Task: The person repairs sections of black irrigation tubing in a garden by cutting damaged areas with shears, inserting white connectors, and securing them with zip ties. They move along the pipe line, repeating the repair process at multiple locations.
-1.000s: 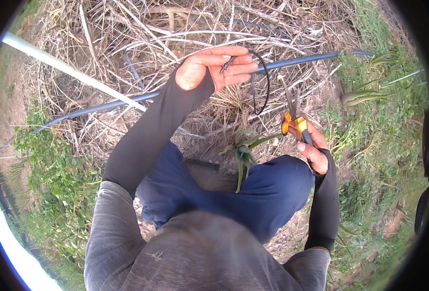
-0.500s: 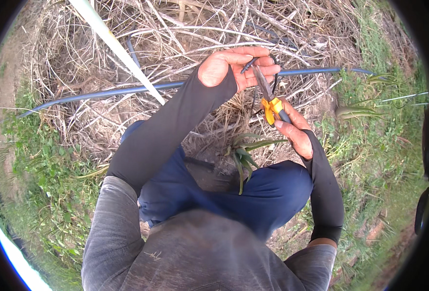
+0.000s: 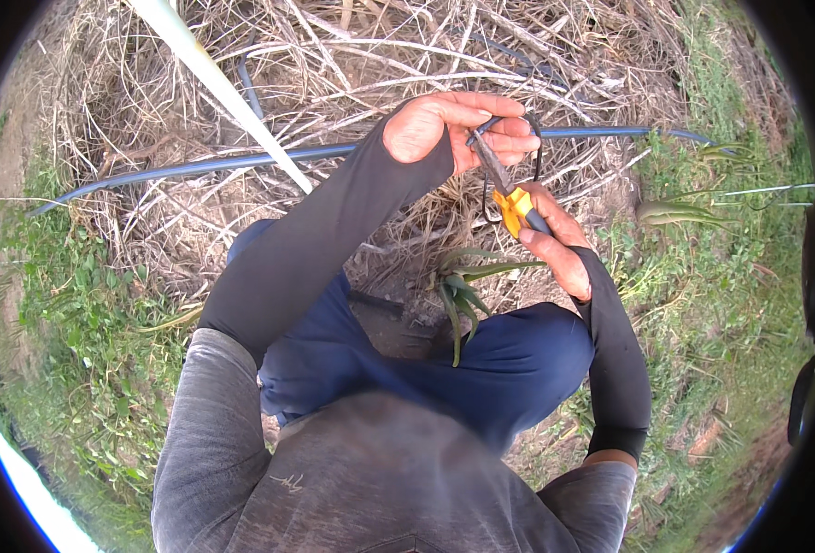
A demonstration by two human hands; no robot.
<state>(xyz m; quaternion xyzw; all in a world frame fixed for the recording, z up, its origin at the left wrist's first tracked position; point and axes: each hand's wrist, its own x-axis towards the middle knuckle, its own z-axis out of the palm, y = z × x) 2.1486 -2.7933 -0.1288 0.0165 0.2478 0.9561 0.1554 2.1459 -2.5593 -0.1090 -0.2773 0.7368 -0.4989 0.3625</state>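
My left hand (image 3: 463,127), in a black sleeve, pinches a thin black tube (image 3: 536,147) with a small dark fitting on its end. The tube loops over the fingers and hangs down beside my right hand. In my right hand (image 3: 559,238) are pliers (image 3: 516,205) with yellow and dark grey handles, the fingers wrapped round the grips. Their long dark jaws point up and left, with the tips at the fitting by my left fingertips. Whether the jaws clamp it I cannot tell. Behind my hands a blue hose (image 3: 223,164) runs across the ground.
Dry twigs and straw (image 3: 352,69) cover the ground ahead. A pale pole (image 3: 223,88) slants down from the upper left. A small spiky green plant (image 3: 461,293) grows in front of my bent knees (image 3: 527,359). Grass and weeds (image 3: 85,341) lie on both sides.
Both hands stay close together with the same hold. The pliers' tips have shifted slightly left against the fitting, and the black tube's loop now bows farther out to the right.
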